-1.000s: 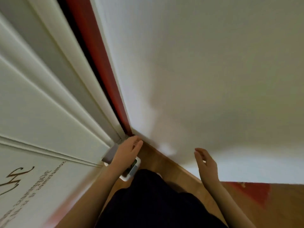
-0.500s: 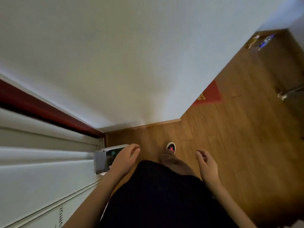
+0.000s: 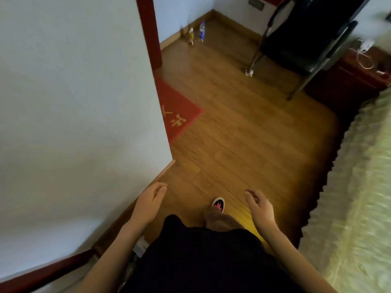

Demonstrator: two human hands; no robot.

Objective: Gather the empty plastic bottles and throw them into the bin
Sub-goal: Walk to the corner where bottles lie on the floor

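Two plastic bottles stand upright on the wooden floor far ahead, by the far wall: one with a blue label [image 3: 202, 31] and, just left of it, one with a yellowish label [image 3: 191, 36]. My left hand [image 3: 149, 204] hangs low near the white wall's corner, fingers loosely apart, holding nothing. My right hand [image 3: 260, 209] is at the same height to the right, also loose and holding nothing. Both hands are far from the bottles. No bin is in view.
A white wall [image 3: 80, 102] fills the left side. A red doormat [image 3: 179, 112] lies past its corner. A black chair [image 3: 304, 39] on metal legs stands at the back right. A bed with a pale green cover [image 3: 359, 176] runs along the right. My shoe [image 3: 218, 205] is on the floor.
My view has swung right from the door and wall into the room, so the bottles, chair and bed now show. The small device by my left hand is no longer visible.
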